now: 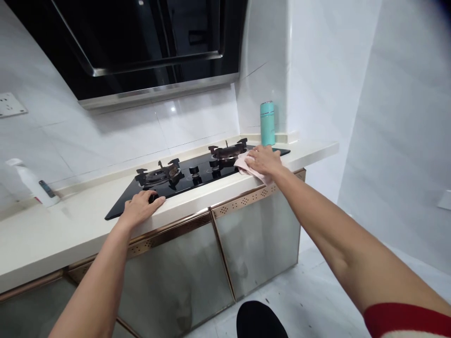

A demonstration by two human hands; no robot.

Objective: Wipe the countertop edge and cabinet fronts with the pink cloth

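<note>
My right hand [263, 160] presses a pale pink cloth [243, 162] against the right end of the black glass gas stove [186, 185], its fingers curled over the fabric. Part of the cloth hangs over the counter's front edge. At the stove's left front edge rests my left hand [141, 206], fingers spread and thumb pointing right, holding nothing. Two burners with dark pan supports, the left burner [159, 174] and the right burner [228, 151], stand on the glass. Between them sit black control knobs [194, 172].
A turquoise flask [267, 123] stands upright behind my right hand. On the left of the white counter [81, 206] is a white bottle [33, 183]. A black range hood [151, 37] overhangs the stove. Cabinet doors [259, 234] lie below the counter.
</note>
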